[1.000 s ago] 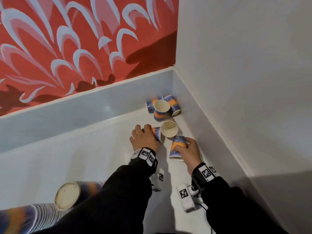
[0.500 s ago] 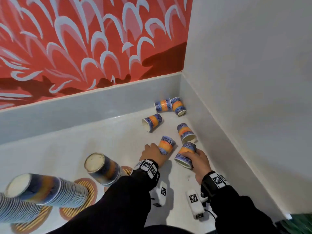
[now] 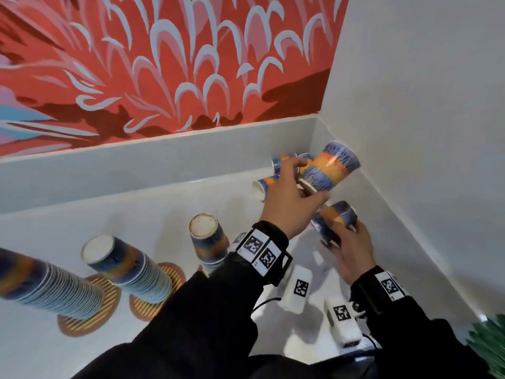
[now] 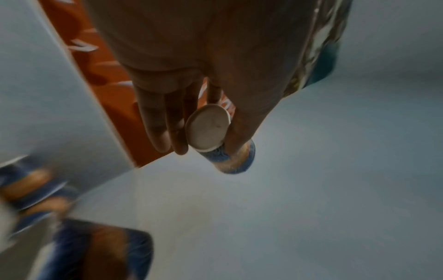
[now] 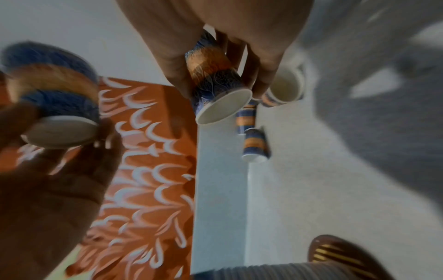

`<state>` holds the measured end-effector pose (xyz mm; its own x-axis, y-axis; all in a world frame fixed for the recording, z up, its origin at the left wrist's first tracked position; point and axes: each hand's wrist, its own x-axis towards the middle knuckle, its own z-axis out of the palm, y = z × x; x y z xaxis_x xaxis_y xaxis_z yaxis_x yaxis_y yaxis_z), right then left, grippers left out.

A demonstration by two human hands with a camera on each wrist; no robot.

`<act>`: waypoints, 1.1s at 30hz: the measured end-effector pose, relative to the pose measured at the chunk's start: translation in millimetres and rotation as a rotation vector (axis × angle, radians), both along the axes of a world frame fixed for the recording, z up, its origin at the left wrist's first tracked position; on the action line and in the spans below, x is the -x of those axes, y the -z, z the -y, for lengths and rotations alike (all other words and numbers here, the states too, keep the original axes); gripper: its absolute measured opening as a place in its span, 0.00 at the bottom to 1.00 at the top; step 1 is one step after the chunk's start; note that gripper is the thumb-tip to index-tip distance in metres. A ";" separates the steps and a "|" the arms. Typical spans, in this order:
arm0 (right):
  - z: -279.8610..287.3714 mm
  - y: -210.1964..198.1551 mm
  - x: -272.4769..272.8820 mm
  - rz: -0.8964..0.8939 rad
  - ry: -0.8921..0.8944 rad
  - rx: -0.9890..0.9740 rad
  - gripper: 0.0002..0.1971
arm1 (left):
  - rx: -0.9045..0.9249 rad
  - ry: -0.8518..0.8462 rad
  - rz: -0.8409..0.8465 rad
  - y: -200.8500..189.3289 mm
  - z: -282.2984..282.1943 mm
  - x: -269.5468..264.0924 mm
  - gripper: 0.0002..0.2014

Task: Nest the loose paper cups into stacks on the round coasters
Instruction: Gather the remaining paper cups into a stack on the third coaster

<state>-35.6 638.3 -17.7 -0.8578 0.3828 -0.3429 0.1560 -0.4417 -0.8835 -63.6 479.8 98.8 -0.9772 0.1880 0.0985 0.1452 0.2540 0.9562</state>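
left hand grip: the left hand (image 3: 288,203) pinches a blue-and-orange printed paper cup (image 3: 332,166) at its narrow white base, thumb on one side, fingers (image 4: 167,121) on the other; cup is lifted, tilted, mouth pointing far-right toward the corner.
right hand grip: the right hand (image 3: 348,251) curls round a second blue-and-orange paper cup (image 5: 215,83) lying sideways in the palm, rim open toward the left hand.
loose cups: about four more patterned paper cups (image 3: 263,186) lie on their sides in the far-right corner of the white counter (image 3: 136,220).
stacks: three inverted nested cup stacks (image 3: 131,266) stand on round brown striped coasters (image 3: 169,274), near left.
risk, slip: a base-only pinch looks weak; judged likely to drop or pivot the cup.
risk, crush: squeezing during nesting may dent a rim and jam the pair.
risk, topple: the tall near-left stacks lean in view; a sleeve brush could tip them.
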 end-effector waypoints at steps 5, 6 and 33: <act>52.6 -77.9 -9.3 -0.268 -0.045 -0.082 0.34 | -0.091 0.013 -0.438 -105.2 75.6 -31.5 0.26; 63.5 -90.6 -14.0 -0.314 -0.059 -0.098 0.34 | -0.101 -0.003 -0.507 -120.6 98.6 -37.5 0.26; 296.9 -143.9 -57.1 -0.586 -0.470 -0.721 0.38 | 0.558 -0.073 -0.121 -46.3 376.9 -76.1 0.28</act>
<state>21.5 341.4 126.2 -0.9318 -0.0846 0.3530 -0.3630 0.2153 -0.9066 12.5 102.9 145.1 -0.9775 0.1761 0.1161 0.2087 0.7285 0.6525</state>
